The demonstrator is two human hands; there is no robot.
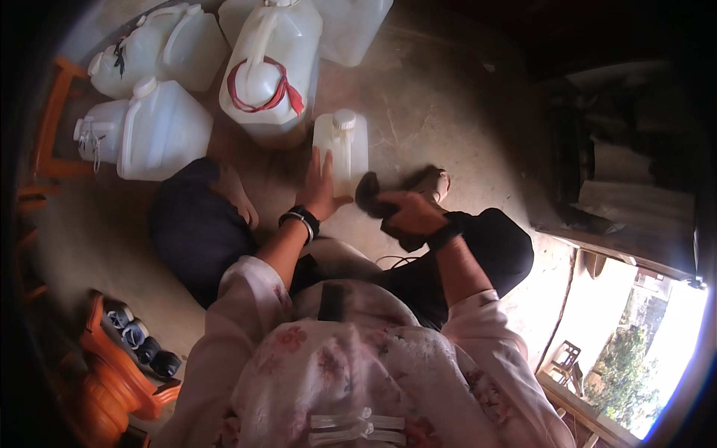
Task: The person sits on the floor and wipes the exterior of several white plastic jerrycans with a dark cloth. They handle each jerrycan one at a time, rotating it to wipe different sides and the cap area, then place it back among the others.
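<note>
A small translucent white plastic jug (358,151) with a ribbed white screw cap (344,119) stands on the floor before me. My left hand (320,187) is at its near left side, fingers spread and thumb out; whether it presses on the jug is unclear. My right hand (411,213), blurred, grips a dark cloth (369,196) just off the jug's near right corner. The lower end of the cloth hangs below that hand. Each wrist wears a dark band, and the left one also has a light bangle.
Beyond the jug stands a large jerrycan (280,61) with a red cord on it. More white jerrycans (168,131) crowd the left, near an orange wooden frame (53,123). Shoes (134,334) lie lower left by an orange stand (117,375). Dark furniture (616,224) stands right.
</note>
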